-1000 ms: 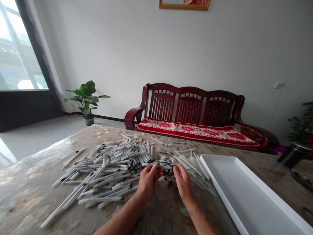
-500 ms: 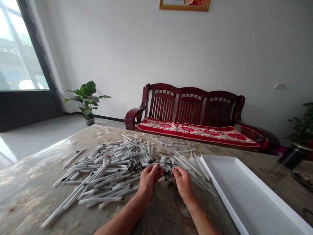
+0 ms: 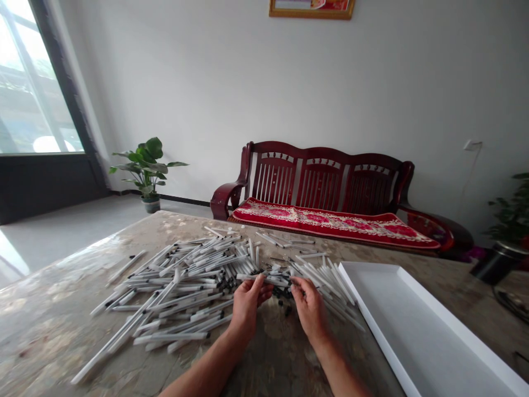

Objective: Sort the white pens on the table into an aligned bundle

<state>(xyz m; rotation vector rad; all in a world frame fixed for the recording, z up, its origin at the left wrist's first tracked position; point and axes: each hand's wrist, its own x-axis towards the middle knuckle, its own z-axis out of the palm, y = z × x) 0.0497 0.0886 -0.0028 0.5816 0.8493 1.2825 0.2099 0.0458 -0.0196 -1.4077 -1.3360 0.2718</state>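
My left hand (image 3: 246, 306) is closed on a translucent white pen-like tube (image 3: 244, 277), which lies about level between thumb and fingers. My right hand (image 3: 309, 309) faces it a short way to the right, thumb and fingertips pinched together. Whatever sits in that pinch is too small to make out. Just beyond and between both hands lie small black pieces (image 3: 281, 303). A big loose heap of white pen-like tubes with black ends (image 3: 182, 295) spreads out to the left. Another bunch of white tubes (image 3: 336, 292) lies beside my right hand.
A shallow white tray (image 3: 430, 325) stands on the right of the stone-patterned table (image 3: 61, 309). Behind the table is a dark red wooden bench (image 3: 322, 182) with a red floral cover. A black cylindrical container (image 3: 498, 264) and some cable are at the far right.
My left hand, with the white tube, has shifted slightly left, away from my right hand. My right hand has risen a little, its fingers still pinched.
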